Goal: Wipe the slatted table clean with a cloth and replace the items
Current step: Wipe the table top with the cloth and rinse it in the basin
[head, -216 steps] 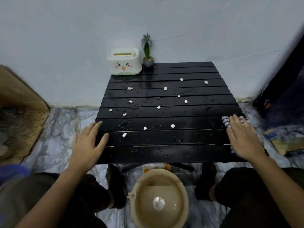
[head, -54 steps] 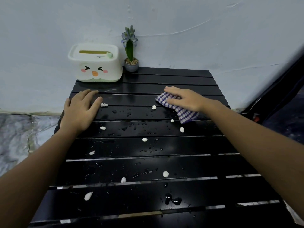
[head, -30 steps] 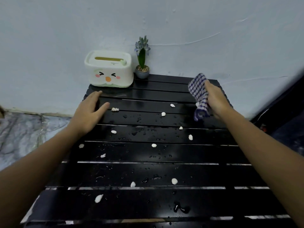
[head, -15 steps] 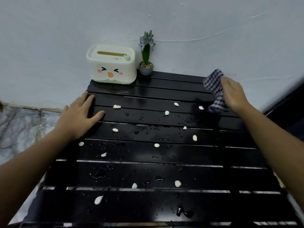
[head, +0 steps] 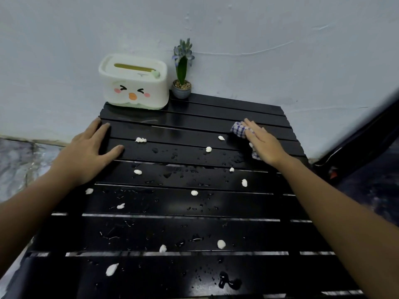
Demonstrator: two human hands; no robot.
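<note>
Place: we take this for a room in a home.
Furniture: we see a low black slatted table (head: 194, 229) pushed against a pale painted wall (head: 237, 24).
Homely things: we note a cartoon-faced tissue box (head: 133, 83) beside a small potted plant (head: 182, 72).
Floor: we see marbled tile (head: 19, 162).

You face a pale blue-grey wall (head: 237, 29) with a thin raised line (head: 248, 53) running across it. At the wall's foot on the left you see grey marbled floor (head: 19, 160). Against the wall's right end leans a dark slanted edge (head: 367, 134), too dim to identify.
</note>
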